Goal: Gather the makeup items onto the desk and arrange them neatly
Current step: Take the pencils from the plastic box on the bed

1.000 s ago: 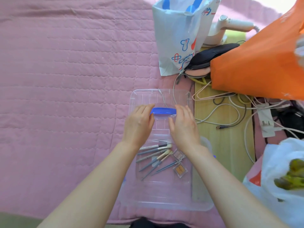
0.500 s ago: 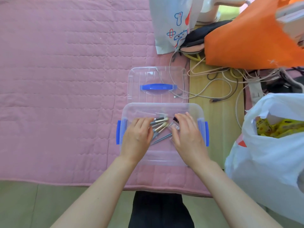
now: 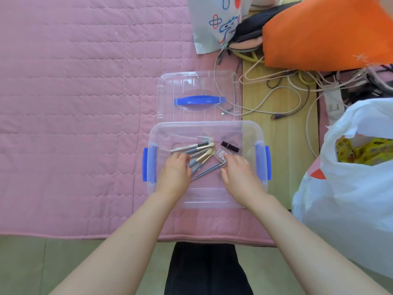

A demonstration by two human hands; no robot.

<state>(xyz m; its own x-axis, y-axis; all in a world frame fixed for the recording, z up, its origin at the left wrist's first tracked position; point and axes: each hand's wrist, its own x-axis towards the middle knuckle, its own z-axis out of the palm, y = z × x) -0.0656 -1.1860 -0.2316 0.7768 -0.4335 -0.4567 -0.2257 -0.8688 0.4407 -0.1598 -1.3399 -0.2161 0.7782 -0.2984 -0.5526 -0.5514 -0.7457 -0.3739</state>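
Nearest the camera, both hands reach into a clear storage bin point(image 3: 153, 133) on the pink quilted mat point(image 3: 74, 103). Left hand point(image 3: 174, 173) fingers curl over the makeup brushes point(image 3: 200, 155); right hand point(image 3: 240, 175) fingers pinch a clear compact point(image 3: 221, 156). A dark lipstick point(image 3: 230, 146) lies just beyond. Farther off rests the bin's lid point(image 3: 197, 90), blue handle up.

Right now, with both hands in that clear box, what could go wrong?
The left hand is gathering many makeup brushes at once, so a few could slip and scatter. The small clear compact under the right hand could be dropped. The lid lies over loose cables, which may snag it.
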